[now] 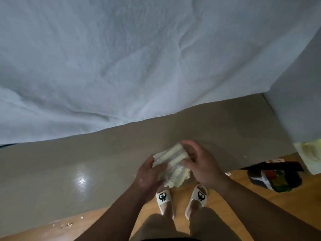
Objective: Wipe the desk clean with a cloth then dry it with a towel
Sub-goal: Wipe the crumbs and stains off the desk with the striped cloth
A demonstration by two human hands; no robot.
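Biggest thing: rumpled white fabric sheet (121,58), fills everything behind the smooth grey-brown desk (69,162) & drapes down to its far edge. The desk runs left to right across the middle, w/ a bright glare patch on its left part. Below the desk's near edge is the orange-brown wooden floor (278,193). A plain grey panel (298,101) stands at the desk's right end. On the floor just right of the desk lies a crumpled black, red & green bag (276,178). My left hand (149,176) & right hand (199,162) are both over the desk's near edge, right of centre, each w/ fingers curled round one side of a ribbed pale-yellow & white cloth (173,162) bunched between them. The cloth's lower end hangs past the edge; can't tell if it touches the top. Under it, on the floor, I'm wearing white slide slippers w/ black cartoon faces (163,199). Small pale crumbs (67,224) sit along the desk's near edge, far left.
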